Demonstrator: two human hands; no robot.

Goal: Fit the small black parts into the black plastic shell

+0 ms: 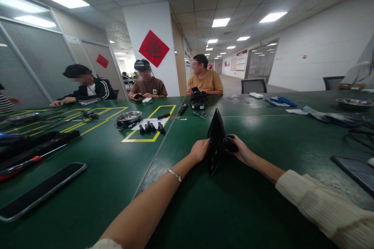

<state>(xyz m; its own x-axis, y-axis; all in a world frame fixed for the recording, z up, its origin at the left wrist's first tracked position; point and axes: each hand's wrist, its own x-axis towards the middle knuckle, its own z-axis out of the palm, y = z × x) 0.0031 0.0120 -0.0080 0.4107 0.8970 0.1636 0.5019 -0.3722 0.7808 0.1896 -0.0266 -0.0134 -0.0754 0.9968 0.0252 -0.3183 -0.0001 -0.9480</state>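
Observation:
A thin black panel (216, 144) stands on edge above the green table in the head view, turned nearly side-on to me. My left hand (201, 150) grips its left side, thumb against the face. My right hand (240, 148) is closed round a dark rounded object (231, 144) on the panel's right side. Whether that object is fixed to the panel or only pressed against it, I cannot tell. The panel's exact kind does not show at this angle.
On the green table (181, 202) lie a dark long device (43, 190), a metal bowl (128, 118), several black cylinders (150, 127), a black case (198, 101), blue cloth (280, 101) and a tablet-like slab (355, 173). Several people sit across the table.

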